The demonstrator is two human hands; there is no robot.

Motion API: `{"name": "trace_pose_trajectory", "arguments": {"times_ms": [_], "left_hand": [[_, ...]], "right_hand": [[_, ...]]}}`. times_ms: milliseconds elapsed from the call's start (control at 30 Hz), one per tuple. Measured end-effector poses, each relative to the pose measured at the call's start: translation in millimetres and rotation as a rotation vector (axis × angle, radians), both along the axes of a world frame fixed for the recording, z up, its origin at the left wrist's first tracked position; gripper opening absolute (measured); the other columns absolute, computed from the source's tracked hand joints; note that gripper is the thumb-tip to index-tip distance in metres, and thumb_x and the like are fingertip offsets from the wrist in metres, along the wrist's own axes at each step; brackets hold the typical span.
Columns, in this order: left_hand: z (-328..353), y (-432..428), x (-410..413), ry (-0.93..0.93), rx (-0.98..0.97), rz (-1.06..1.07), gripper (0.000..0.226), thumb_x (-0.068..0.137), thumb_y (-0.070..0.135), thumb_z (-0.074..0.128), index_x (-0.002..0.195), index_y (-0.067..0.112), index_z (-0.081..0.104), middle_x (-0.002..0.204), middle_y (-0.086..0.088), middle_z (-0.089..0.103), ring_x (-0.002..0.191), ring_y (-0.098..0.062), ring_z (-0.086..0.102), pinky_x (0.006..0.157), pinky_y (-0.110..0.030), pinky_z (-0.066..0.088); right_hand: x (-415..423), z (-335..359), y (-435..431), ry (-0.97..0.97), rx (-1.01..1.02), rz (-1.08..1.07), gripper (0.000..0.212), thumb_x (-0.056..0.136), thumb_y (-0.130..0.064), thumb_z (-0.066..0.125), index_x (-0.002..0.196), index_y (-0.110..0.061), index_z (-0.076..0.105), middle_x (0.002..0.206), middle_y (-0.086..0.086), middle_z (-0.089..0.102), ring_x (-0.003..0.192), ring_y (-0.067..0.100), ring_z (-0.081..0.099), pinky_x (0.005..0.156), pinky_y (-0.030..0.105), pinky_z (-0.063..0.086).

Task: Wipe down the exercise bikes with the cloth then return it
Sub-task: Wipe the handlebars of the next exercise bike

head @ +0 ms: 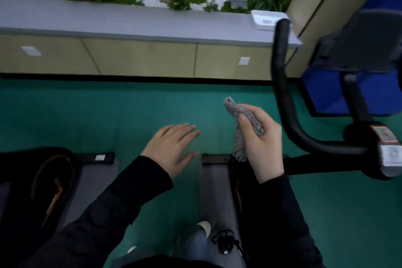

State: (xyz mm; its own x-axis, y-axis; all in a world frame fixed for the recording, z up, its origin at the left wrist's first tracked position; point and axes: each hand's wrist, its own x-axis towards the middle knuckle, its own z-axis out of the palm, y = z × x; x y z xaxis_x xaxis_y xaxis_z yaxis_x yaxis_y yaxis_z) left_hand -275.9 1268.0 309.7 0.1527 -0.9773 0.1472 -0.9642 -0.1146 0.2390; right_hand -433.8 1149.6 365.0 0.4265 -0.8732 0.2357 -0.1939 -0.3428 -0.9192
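My right hand point(262, 143) is closed around a crumpled grey cloth point(238, 115), whose ends stick out above and hang below the fist. It hovers just left of the black curved handlebar point(282, 93) of an exercise bike point(378, 154) at the right. My left hand point(171, 148) floats flat with fingers spread, holding nothing, over the green floor between two bikes. The dark body of a second exercise bike point(43, 185) fills the lower left. The right bike's console point(367, 43) is seen from behind.
A low cabinet with a grey ledge point(141, 22) runs across the back, with plants and stone ornaments beyond it. A white box point(267, 19) sits on the ledge. A blue mat point(348, 91) lies at right. Grey floor mats lie under the bikes; my feet point(202, 230) stand beside a pedal point(225, 241).
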Motion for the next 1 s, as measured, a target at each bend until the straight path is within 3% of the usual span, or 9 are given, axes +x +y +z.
{"name": "trace_pose_trajectory", "arguments": {"times_ms": [267,500,733,1000], "left_hand": [[-26,160,75,0.116,0.078,0.443,0.047,0.09,0.042,0.056,0.129,0.017,0.056,0.132,0.0,0.058,0.132,-0.017,0.043,0.112,-0.036,0.023],[-31,319,113,0.16,0.109,0.801,0.053,0.09,0.052,0.038,0.129,0.019,0.055,0.131,0.001,0.058,0.131,-0.015,0.044,0.11,-0.034,0.025],[-41,443,121,0.245,0.125,1.097,0.049,0.093,0.048,0.046,0.134,0.021,0.05,0.134,0.002,0.054,0.127,-0.016,0.045,0.104,-0.035,0.035],[-54,486,115,0.355,0.097,1.331,0.051,0.09,0.046,0.054,0.132,0.018,0.052,0.133,-0.001,0.055,0.123,-0.021,0.05,0.1,-0.035,0.038]], "right_hand": [[98,-13,111,0.062,0.092,0.31,0.02,0.091,-0.001,0.058,0.094,-0.017,0.069,0.095,-0.005,0.07,0.094,0.008,0.064,0.087,0.023,0.048],[177,-21,234,0.11,0.14,0.646,0.025,0.091,-0.002,0.058,0.091,-0.024,0.069,0.095,-0.009,0.07,0.092,0.002,0.064,0.083,0.015,0.046],[230,-24,331,0.168,0.082,0.943,0.024,0.091,-0.002,0.058,0.093,-0.024,0.067,0.099,-0.006,0.07,0.096,0.005,0.063,0.084,0.012,0.045],[277,-30,369,0.221,0.044,1.171,0.028,0.091,-0.001,0.059,0.092,-0.028,0.067,0.097,-0.009,0.069,0.092,-0.004,0.062,0.081,0.008,0.042]]}}
